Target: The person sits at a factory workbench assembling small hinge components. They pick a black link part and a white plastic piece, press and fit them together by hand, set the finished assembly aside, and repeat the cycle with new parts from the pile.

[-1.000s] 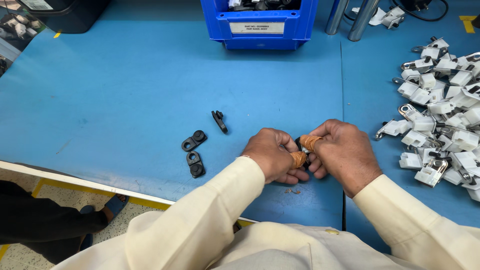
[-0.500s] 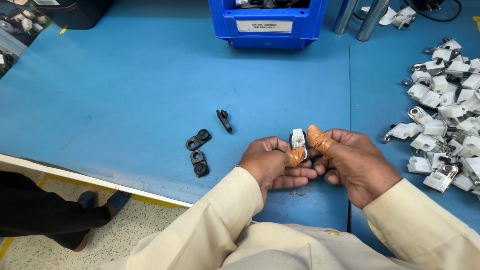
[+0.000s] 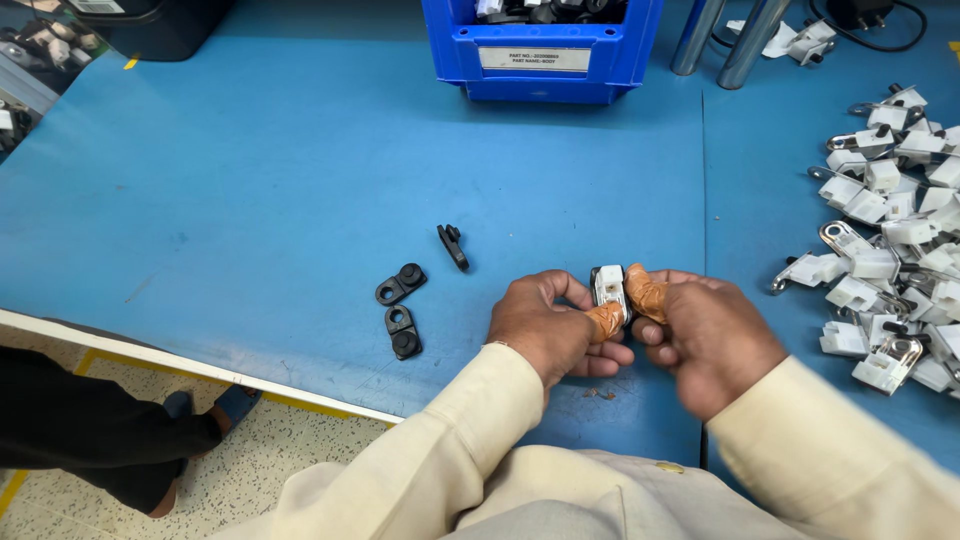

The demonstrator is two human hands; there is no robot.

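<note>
Both hands pinch the white part (image 3: 608, 287) upright between them, left hand (image 3: 548, 330) and right hand (image 3: 706, 340) equally near.

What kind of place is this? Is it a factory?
Probably, yes: a factory assembly bench. A heap of matching white plastic parts lies on the blue worktable, a blue parts bin stands behind, and both hands hold one small white part.

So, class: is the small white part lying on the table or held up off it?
Held up: both hands pinch the white part.
</note>
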